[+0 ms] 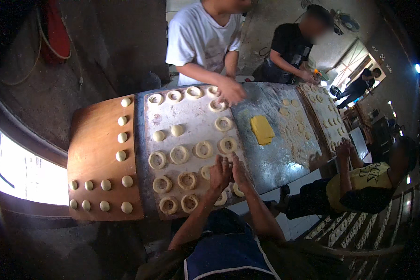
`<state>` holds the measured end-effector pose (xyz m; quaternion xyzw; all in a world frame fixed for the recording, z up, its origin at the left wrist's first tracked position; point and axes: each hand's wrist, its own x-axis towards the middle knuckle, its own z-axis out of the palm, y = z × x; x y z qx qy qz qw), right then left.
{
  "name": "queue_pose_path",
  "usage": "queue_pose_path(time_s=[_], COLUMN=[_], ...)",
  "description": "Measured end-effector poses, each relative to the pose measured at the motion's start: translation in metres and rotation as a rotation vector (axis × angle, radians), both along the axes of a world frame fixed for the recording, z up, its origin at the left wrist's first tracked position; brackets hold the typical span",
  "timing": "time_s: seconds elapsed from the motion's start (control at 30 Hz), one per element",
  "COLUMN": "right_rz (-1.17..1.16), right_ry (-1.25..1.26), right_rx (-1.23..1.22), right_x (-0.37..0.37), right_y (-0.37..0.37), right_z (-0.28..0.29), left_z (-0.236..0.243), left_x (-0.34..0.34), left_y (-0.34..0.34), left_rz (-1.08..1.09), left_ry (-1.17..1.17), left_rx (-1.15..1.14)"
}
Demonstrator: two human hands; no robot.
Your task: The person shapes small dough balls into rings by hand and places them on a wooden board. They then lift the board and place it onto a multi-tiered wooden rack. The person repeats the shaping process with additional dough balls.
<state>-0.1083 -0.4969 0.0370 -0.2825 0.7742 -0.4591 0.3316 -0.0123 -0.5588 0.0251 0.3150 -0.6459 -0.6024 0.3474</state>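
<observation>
My left hand (220, 173) and my right hand (240, 173) are close together over the near right part of a floured board (191, 122). Both have their fingers bent inward and nearly meeting; anything between them is hidden. Just beyond the fingertips lies a dough ring (227, 145) with a hollowed centre. Another ring (206, 172) is partly covered by my left hand. Beside my right wrist a third ring (238, 190) shows in part. Several more rings stand in rows to the left, with two round dough balls (158, 136) behind them.
At left, a brown wooden board (98, 140) carries several dough balls (122, 137). A yellow block (262, 129) rests on the metal table (247, 161), near scattered flat dough pieces. Across the table, a person in white (203, 44) works over the same board. Another person (359, 184) stands right.
</observation>
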Motion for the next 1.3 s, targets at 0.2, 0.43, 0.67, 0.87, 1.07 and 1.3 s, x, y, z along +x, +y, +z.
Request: queue_pose_path(time_s=[0.2, 0.43, 0.67, 0.87, 1.07, 1.3], right_rz=[0.033, -0.003, -0.005, 0.000, 0.227, 0.292], right_ry=[0.079, -0.046, 0.048, -0.231, -0.062, 0.014], right_rx=[-0.083, -0.132, -0.192, -0.205, -0.210, -0.310], right_x=[0.039, 0.053, 0.052, 0.025, -0.025, -0.063], right_y=[-0.015, -0.020, -0.018, -0.017, -0.018, -0.044], right_z=[0.016, 0.026, 0.064, 0.068, 0.044, 0.011], left_z=[0.002, 0.008, 0.002, 0.010, 0.024, -0.013], left_x=[0.033, 0.043, 0.027, 0.006, -0.022, -0.049], left_y=[-0.006, -0.012, -0.022, -0.029, -0.031, -0.043], left_rz=[0.192, 0.138, 0.134, 0.037, 0.017, 0.068], left_ry=[0.187, 0.302, 0.448, 0.161, -0.082, -0.053], left_rx=[0.168, 0.481, 0.745, 0.076, -0.245, 0.047])
